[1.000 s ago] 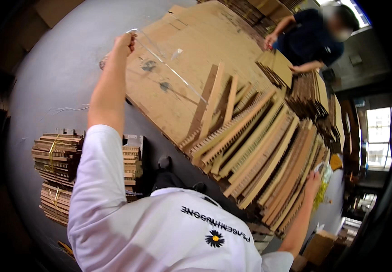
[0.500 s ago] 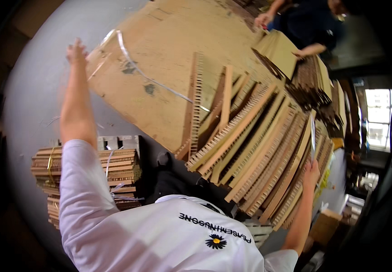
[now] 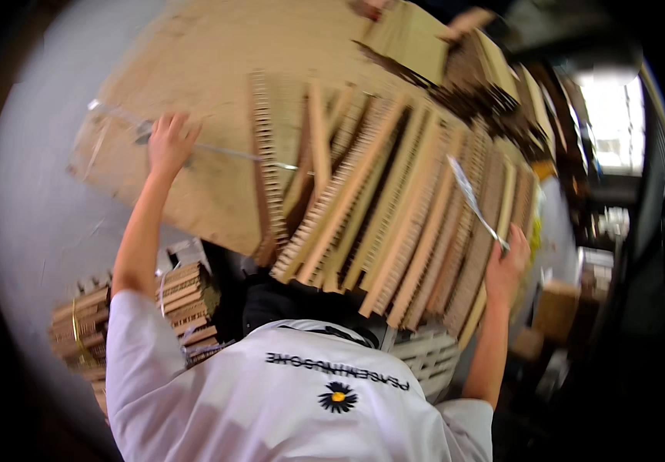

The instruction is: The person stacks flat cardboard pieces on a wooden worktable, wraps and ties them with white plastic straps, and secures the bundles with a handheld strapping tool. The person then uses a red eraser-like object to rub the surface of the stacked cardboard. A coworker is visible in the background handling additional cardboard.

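Note:
Over a large brown cardboard sheet (image 3: 217, 46), my left hand (image 3: 169, 145) is at a whitish strap (image 3: 228, 152) that runs across the sheet to the strips. Motion smears its fingers, so whether it grips the strap is unclear. My right hand (image 3: 508, 262) is closed on the end of another shiny strap piece (image 3: 467, 189), which slants up and left over the strips. Between my hands a fanned row of cardboard honeycomb strips (image 3: 394, 223) lies on the sheet. One notched strip (image 3: 267, 154) lies apart at the row's left end.
A bound pile of similar strips (image 3: 186, 300) sits low at the left. Beyond the row, a co-worker's hand (image 3: 467, 23) is on a stack of tan boards (image 3: 409, 42). A slatted pallet (image 3: 429, 358) shows below the strips, and boxes (image 3: 559, 308) stand at right.
My left hand has come from beyond the sheet's left edge to over the strap. The right hand still grips its strap, which now leans left. The whole view has shifted.

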{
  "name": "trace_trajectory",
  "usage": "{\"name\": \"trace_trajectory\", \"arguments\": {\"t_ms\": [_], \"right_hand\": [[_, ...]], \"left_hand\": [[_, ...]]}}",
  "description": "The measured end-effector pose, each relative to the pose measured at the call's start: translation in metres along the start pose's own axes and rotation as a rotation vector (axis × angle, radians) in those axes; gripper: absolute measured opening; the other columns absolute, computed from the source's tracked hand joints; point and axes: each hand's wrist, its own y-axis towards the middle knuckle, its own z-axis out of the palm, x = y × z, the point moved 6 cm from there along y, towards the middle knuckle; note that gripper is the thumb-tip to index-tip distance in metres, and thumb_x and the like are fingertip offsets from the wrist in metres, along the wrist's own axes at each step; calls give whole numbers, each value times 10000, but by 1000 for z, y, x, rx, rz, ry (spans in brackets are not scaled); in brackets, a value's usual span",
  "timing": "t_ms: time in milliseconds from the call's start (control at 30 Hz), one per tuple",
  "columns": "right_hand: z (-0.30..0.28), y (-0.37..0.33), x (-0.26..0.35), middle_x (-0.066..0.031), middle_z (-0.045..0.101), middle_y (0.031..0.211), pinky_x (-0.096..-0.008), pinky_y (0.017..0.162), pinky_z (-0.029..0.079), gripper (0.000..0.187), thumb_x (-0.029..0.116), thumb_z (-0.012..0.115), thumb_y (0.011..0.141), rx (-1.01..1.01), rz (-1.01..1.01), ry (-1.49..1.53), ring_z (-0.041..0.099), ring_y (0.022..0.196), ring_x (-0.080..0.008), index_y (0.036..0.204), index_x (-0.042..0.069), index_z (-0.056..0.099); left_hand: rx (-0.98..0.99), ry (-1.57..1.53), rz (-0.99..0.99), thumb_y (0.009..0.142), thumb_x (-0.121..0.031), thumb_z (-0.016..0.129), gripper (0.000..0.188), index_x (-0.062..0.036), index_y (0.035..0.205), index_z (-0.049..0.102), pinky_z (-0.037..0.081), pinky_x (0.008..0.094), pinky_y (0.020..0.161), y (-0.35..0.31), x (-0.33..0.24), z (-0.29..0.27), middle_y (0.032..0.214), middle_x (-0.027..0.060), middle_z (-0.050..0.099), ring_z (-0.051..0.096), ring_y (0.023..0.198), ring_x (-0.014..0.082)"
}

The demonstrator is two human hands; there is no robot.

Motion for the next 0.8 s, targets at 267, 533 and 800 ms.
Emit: {"name": "trace_trajectory", "arguments": {"t_ms": [267,533,800], "right_hand": [[-45,-105,-133,-152,601,1152,-417,939,444,303,24,590,872,-133,506,54,557,1103,-316,1174,20,582],[-52,-276,-369,-105,680,1099,-366,865,499,248,129,578,891,-237,1168,72,643,1015,-246,1112,60,666],[100,-387,-536,-79,692,974,-343,752,515,239,145,606,893,-90,1537,495,651,825,-186,1090,28,677]], "left_hand": [[-10,113,170,875,-207,638,326,-52,1161,617,477,413,880,-20,-21,11,1140,149,629,589,1046,317],[819,-854,-801,948,-578,472,561,-72,1176,556,439,289,686,-114,-113,104,911,18,609,554,801,141],[536,-475,-637,935,-569,477,721,-31,1411,411,459,322,852,-104,-205,75,1295,113,535,535,1102,199]]}}
